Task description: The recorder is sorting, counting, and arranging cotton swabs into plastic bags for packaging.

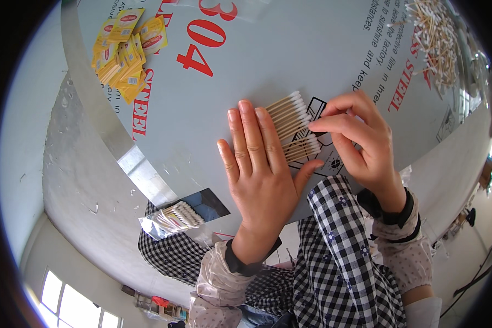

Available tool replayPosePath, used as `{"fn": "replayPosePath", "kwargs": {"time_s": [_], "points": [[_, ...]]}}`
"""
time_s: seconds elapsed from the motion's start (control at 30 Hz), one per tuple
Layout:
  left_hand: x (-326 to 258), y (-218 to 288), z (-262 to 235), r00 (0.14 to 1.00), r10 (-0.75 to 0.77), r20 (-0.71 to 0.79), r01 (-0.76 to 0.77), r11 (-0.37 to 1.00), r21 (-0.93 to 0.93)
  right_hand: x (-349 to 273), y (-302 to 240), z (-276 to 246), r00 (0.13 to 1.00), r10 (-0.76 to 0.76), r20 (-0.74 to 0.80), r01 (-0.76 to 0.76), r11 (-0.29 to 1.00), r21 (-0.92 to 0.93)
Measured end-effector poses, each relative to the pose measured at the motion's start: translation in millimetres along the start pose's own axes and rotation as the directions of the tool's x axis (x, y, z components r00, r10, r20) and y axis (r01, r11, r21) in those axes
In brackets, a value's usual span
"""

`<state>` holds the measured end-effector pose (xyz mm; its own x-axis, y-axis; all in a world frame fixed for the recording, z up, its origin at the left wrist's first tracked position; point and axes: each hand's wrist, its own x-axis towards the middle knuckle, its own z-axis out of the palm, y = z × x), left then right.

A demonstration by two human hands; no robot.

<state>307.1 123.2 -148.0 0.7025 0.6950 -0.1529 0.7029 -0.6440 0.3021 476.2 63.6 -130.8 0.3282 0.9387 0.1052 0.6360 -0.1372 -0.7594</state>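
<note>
My left hand point(259, 158) lies flat on the sheet-covered table, fingers stretched and close together, thumb out to the side. Beside its index finger and partly under it is a row of cotton swabs point(290, 121) with wooden sticks and white tips. A small gap splits the row, with a few swabs point(302, 147) nearer my left thumb. My right hand point(361, 139) is at the tips on the right, fingers bent and apart. One of its fingertips touches or nearly touches the white ends; I see no swab held in it.
A loose heap of swabs point(434, 41) lies at the far right. Yellow printed packets point(127, 52) are piled at the far left. By the near left edge, a clear bag of swabs point(175, 218) rests next to a dark card point(209, 203). The table's metal rim point(112, 139) curves along the left.
</note>
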Motion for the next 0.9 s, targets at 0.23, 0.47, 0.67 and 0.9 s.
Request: {"fn": "replayPosePath", "kwargs": {"time_s": [0.23, 0.47, 0.67, 0.9], "points": [[-0.4, -1.2, 0.9, 1.000, 0.019, -0.012, -0.020, 1.000, -0.010, 3.6, 2.4, 0.2, 0.997, -0.062, 0.038, 0.063, 0.997, -0.041], [-0.5, -1.3, 1.2, 1.000, 0.020, -0.018, -0.020, 0.999, -0.026, 10.2, -1.6, -1.7, 0.999, -0.005, 0.031, 0.005, 1.000, 0.001], [-0.2, -0.5, -0.2, 1.000, 0.010, -0.001, -0.010, 1.000, -0.022, 11.6, 5.0, -6.6, 0.989, -0.085, 0.119, 0.093, 0.994, -0.063], [1.4, 1.6, -1.7, 1.000, -0.018, -0.016, 0.018, 1.000, -0.020, 15.7, -1.4, -5.5, 0.997, 0.013, 0.080, -0.015, 0.999, 0.032]]}}
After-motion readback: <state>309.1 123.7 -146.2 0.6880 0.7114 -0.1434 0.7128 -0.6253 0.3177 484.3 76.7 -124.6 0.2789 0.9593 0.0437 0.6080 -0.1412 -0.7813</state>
